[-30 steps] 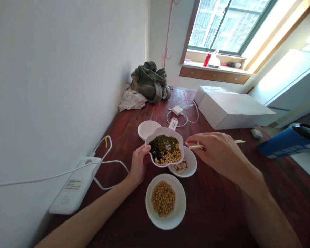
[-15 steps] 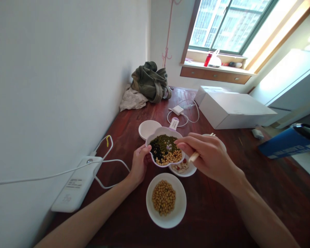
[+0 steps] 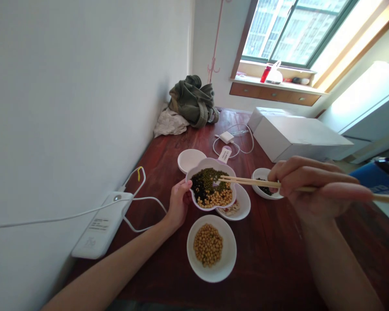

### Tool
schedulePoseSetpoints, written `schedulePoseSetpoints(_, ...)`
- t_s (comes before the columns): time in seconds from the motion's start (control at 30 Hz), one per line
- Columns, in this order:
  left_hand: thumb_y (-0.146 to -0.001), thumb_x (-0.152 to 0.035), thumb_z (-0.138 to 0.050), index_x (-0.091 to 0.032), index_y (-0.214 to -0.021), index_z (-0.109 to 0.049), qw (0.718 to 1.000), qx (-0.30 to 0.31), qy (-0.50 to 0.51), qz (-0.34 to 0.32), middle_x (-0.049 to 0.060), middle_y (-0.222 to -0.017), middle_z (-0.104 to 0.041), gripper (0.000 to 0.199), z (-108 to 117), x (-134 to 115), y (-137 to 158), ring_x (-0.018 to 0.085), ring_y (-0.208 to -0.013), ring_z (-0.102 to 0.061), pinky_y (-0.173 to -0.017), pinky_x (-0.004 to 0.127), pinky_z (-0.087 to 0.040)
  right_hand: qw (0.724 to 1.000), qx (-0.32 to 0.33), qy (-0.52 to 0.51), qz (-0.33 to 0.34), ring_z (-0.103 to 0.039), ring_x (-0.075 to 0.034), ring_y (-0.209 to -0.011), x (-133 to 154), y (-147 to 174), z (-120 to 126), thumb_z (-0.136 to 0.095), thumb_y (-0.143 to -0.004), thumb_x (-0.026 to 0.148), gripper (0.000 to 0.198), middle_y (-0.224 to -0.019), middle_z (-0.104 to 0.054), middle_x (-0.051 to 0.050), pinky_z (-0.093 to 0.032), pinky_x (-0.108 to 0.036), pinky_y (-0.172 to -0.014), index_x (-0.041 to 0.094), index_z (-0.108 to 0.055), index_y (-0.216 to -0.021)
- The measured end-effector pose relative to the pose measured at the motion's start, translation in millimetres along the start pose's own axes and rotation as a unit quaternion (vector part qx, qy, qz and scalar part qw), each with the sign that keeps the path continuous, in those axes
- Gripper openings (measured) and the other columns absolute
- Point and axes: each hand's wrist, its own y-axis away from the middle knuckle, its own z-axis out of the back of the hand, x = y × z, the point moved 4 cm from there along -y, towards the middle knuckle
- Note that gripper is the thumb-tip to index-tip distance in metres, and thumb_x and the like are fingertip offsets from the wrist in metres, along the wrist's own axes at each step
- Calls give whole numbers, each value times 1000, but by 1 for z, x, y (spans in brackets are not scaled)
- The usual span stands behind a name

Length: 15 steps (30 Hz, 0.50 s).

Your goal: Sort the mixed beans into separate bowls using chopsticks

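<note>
My left hand grips the left rim of a flower-shaped dish, thumb on top. Green beans, black beans and yellow soybeans lie in it in separate patches. A pair of wooden chopsticks is in my right hand, fingers closed round them, with the tips over the dish near its middle. Partly under the dish stands a white bowl with pale slices and red bits. Nearer to me is a white bowl of soybeans. My right fingers partly cover a small bowl of dark beans.
A white empty bowl stands behind the dish. On the left lies a power strip with cables by the wall. Farther back are a charger, a green bag and a white box. A blue object stands at right.
My right hand has moved right and turned, so the chopsticks now point left into the dish. The bowl of dark beans has come into sight. My left hand keeps its hold.
</note>
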Motion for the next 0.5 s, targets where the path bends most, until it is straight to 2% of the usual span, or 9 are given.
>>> schedulePoseSetpoints(0.1, -75, -54, -90, -15, -90, -84, 1000, -12, 5, -10, 6, -85, -84, 43, 2, -1, -1, 33, -94, -82, -83, 40, -65, 990, 42, -83, -104, -70, -24, -61, -27, 12, 9, -40, -112, 76, 82, -72, -71, -11, -56, -39, -52, 21, -79, -66)
schedulePoseSetpoints(0.2, -73, -56, -90, -15, -89, -84, 999, -36, 4, -7, 6, -83, -83, 45, 6, 0, -3, 33, -92, -81, -81, 40, -64, 972, 20, -164, -168, -68, -21, -55, -48, 41, 20, -42, -114, 73, 79, -68, -70, -9, -56, -35, -47, 21, -85, -72)
schedulePoseSetpoints(0.37, -75, -58, -89, -17, -80, -79, 1000, -23, 0, 10, 3, -69, -75, 42, 11, 3, -4, 28, -78, -77, -71, 36, -60, 965, -52, -175, -187, -72, -22, -56, -49, 85, 28, -56, -113, 65, 65, -68, -73, -9, -56, -32, -44, 20, -87, -80)
schedulePoseSetpoints(0.5, -77, -65, -89, -18, -76, -76, 999, 16, -29, 22, 3, -63, -71, 49, 7, 4, -1, 27, -75, -74, -67, 34, -57, 974, -16, -141, -177, -74, -23, -57, -30, 92, 23, -56, -114, 60, 63, -67, -73, -9, -61, -35, -51, 19, -85, -75)
